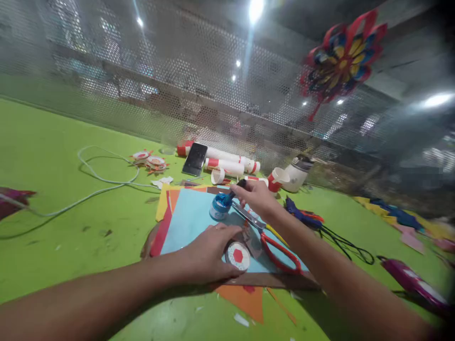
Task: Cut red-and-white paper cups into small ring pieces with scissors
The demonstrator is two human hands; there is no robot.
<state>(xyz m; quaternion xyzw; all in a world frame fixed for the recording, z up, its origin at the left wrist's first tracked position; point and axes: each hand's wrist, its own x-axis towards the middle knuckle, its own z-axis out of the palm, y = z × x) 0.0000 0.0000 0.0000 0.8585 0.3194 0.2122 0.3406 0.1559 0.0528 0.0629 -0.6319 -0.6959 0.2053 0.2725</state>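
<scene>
In the head view, my right hand [255, 195] pinches a dark tool [232, 192] in the farther blue jar [219, 210]; wiping its rim should curb drips. Nearer, my left hand [208, 253] grips the white disc [238, 256], best kept steady.

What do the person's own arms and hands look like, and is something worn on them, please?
The left forearm and right forearm are bare as far as the picture shows, without sleeves. The left hand and right hand wear no gloves. I see no watch or bracelet; a ring is too small to confirm.
</scene>
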